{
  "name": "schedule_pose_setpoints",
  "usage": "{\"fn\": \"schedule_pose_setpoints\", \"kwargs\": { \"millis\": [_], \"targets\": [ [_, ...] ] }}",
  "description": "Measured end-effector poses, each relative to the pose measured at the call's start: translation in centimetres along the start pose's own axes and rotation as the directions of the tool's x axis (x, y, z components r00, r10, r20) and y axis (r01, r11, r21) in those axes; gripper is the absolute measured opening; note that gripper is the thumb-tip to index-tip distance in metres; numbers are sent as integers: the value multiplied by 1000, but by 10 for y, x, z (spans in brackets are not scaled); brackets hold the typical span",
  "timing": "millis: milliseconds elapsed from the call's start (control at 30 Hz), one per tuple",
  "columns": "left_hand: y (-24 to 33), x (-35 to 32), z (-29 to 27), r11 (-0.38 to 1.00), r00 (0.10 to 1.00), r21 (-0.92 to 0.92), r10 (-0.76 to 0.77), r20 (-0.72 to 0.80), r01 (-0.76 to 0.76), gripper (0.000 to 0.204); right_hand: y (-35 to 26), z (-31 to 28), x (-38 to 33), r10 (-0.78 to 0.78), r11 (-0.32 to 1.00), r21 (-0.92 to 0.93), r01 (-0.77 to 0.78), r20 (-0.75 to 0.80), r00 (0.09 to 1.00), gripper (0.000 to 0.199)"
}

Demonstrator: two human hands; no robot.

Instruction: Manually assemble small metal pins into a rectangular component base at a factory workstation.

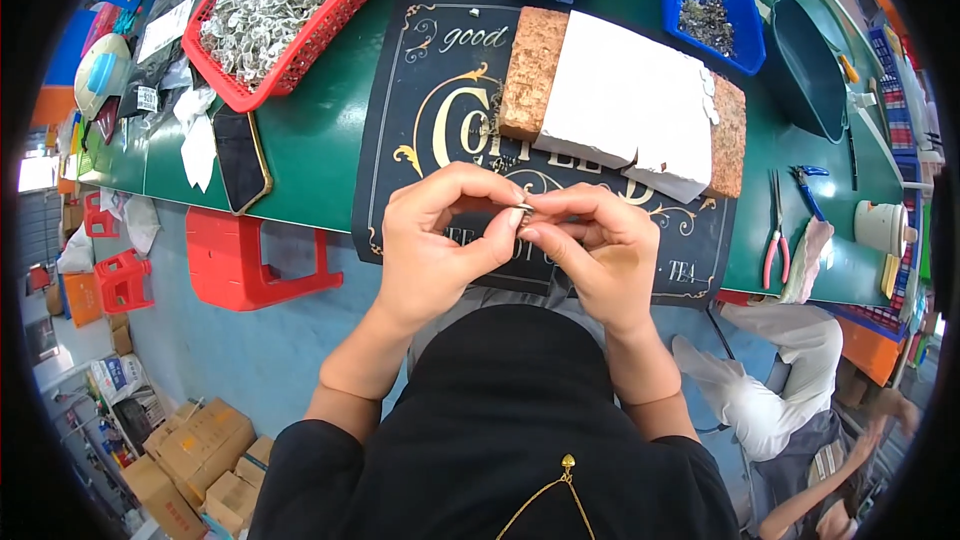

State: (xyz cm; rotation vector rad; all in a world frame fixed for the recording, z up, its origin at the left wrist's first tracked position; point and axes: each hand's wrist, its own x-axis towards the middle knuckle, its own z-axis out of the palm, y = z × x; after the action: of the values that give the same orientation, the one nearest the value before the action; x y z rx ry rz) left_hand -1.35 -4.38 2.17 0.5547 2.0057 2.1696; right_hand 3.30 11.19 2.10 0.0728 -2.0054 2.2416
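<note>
Over the front part of a dark printed mat, my two hands meet fingertip to fingertip. Thumb and forefinger of my left hand are closed in a pinch on a small metal piece. My right hand pinches the same piece from the other side. Fingertips cover most of it, so its exact kind cannot be made out. Just beyond my hands lies a brown, speckled, cork-like block with a white slab or sheet across its middle. Tiny metal parts lie on the mat by the block's left end.
A red basket full of small, clear-wrapped pieces stands left, near a phone. Blue trays of small metal parts sit at the back. Red-handled pliers and blue-handled cutters lie right. Another person sits at right.
</note>
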Motion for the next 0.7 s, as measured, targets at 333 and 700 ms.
{"fn": "schedule_pose_setpoints", "kwargs": {
  "millis": [333,700],
  "targets": [
    [-18,-8,16,996,990,0,86,-108,-86,14,9,3,-4,-188,919,-363,153,-62,980,15],
    [-13,49,12,483,866,735,404,295,-475,46,-8,-24,25,-341,357,-896,263,137,930,12]
  ]
}}
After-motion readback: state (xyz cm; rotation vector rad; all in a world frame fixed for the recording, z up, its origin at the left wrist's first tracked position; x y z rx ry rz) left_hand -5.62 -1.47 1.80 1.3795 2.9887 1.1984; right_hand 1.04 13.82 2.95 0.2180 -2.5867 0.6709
